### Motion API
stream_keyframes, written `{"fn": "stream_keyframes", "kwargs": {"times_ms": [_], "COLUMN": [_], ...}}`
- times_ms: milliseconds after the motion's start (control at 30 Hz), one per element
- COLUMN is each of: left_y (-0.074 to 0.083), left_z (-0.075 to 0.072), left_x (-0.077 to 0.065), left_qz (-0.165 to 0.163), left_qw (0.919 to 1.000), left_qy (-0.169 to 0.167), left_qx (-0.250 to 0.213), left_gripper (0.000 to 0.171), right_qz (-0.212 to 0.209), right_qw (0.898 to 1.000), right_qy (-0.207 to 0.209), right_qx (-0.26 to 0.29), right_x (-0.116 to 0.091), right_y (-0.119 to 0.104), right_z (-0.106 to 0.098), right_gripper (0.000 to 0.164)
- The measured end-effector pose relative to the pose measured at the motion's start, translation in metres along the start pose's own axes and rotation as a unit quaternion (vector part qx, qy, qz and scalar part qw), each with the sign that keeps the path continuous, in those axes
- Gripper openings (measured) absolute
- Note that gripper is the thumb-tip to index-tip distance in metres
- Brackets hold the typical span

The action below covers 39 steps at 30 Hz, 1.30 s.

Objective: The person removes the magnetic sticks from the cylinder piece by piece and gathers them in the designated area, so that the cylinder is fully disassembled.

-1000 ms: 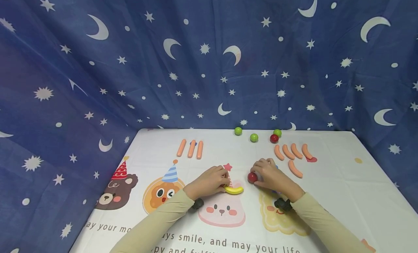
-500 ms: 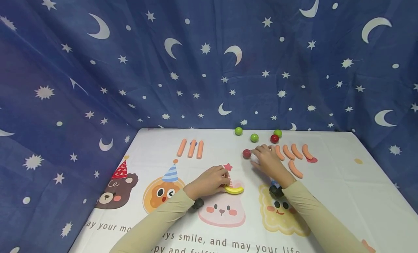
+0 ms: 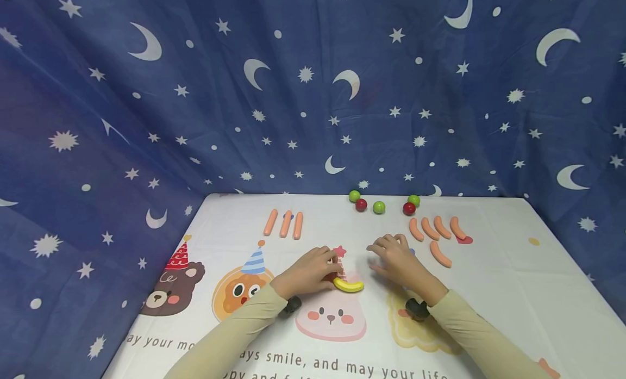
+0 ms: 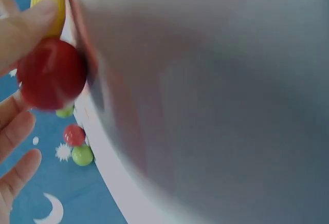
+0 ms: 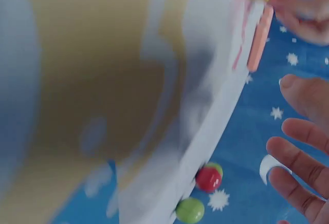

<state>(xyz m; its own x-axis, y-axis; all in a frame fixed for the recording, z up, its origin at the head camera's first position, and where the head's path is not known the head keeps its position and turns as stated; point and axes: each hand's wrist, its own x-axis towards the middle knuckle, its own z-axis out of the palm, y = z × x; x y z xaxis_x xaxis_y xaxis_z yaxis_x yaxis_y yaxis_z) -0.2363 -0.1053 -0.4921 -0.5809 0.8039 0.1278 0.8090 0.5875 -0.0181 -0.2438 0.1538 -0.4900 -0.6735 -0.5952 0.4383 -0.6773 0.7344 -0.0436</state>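
Note:
My left hand (image 3: 310, 270) stays low over the pink bear print, its thumb and fingers curled round a red ball (image 4: 51, 75). The head view mostly hides this ball behind the hand. A yellow toy banana (image 3: 349, 285) lies right at the fingertips, and in the left wrist view the thumb overlaps it. To the right, my right hand (image 3: 398, 262) hovers with loosely bent, spread fingers and nothing in them. Another red ball (image 3: 361, 205) rests at the back of the table, between two green balls.
Three straight sausages (image 3: 285, 224) lie at back left. Several curved sausages (image 3: 430, 228) lie at right, one nearer the front. A red ball (image 3: 409, 209) touches a green ball (image 3: 413, 200) at the back. A blue starry curtain (image 3: 303, 96) hangs behind the table.
My right hand has moved forward with a red ball, let it go, and drawn back. That ball has travelled to the back beside the green balls. The left hand has stayed put.

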Motion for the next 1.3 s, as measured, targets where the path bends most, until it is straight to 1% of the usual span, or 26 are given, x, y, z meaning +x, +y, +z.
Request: {"fn": "stream_keyframes", "kwargs": {"times_ms": [133, 233, 367, 467, 533, 600, 800, 1100, 1200, 1300], "left_y": [-0.007, -0.011, -0.013, -0.013, -0.012, -0.011, -0.009, -0.009, -0.008, -0.008], "left_z": [-0.005, -0.008, -0.008, -0.007, -0.005, -0.003, 0.0, 0.0, 0.0, 0.0], "left_x": [-0.004, -0.007, -0.009, -0.009, -0.009, -0.009, -0.008, -0.008, -0.008, -0.008], "left_qz": [-0.026, -0.037, -0.038, -0.04, -0.044, -0.048, -0.058, -0.059, -0.059, -0.06], "left_qw": [0.9996, 0.9991, 0.9989, 0.9988, 0.9987, 0.9986, 0.9982, 0.9982, 0.9982, 0.9982], "left_qy": [0.006, 0.015, 0.024, 0.026, 0.025, 0.021, 0.011, 0.014, 0.011, 0.009], "left_qx": [0.006, 0.01, 0.01, 0.01, 0.008, 0.005, 0.004, -0.001, 0.001, 0.002], "left_gripper": [0.039, 0.037, 0.03, 0.029, 0.031, 0.033, 0.034, 0.033, 0.033, 0.033], "right_qz": [-0.038, -0.068, -0.101, -0.109, -0.108, -0.105, -0.106, -0.108, -0.115, -0.129], "right_qw": [0.999, 0.997, 0.991, 0.987, 0.985, 0.984, 0.983, 0.981, 0.981, 0.982], "right_qy": [-0.012, -0.035, -0.078, -0.111, -0.131, -0.142, -0.147, -0.158, -0.152, -0.139], "right_qx": [0.009, 0.015, 0.034, 0.043, 0.04, 0.033, 0.02, 0.019, 0.021, 0.025], "right_x": [-0.004, -0.006, -0.007, -0.006, -0.006, -0.006, -0.004, -0.001, 0.0, 0.0], "right_y": [-0.01, -0.016, -0.023, -0.028, -0.03, -0.031, -0.033, -0.035, -0.035, -0.034], "right_z": [0.004, 0.006, 0.007, 0.006, 0.006, 0.006, 0.008, 0.007, 0.007, 0.008], "right_gripper": [0.038, 0.038, 0.034, 0.029, 0.027, 0.026, 0.027, 0.026, 0.024, 0.023]}}
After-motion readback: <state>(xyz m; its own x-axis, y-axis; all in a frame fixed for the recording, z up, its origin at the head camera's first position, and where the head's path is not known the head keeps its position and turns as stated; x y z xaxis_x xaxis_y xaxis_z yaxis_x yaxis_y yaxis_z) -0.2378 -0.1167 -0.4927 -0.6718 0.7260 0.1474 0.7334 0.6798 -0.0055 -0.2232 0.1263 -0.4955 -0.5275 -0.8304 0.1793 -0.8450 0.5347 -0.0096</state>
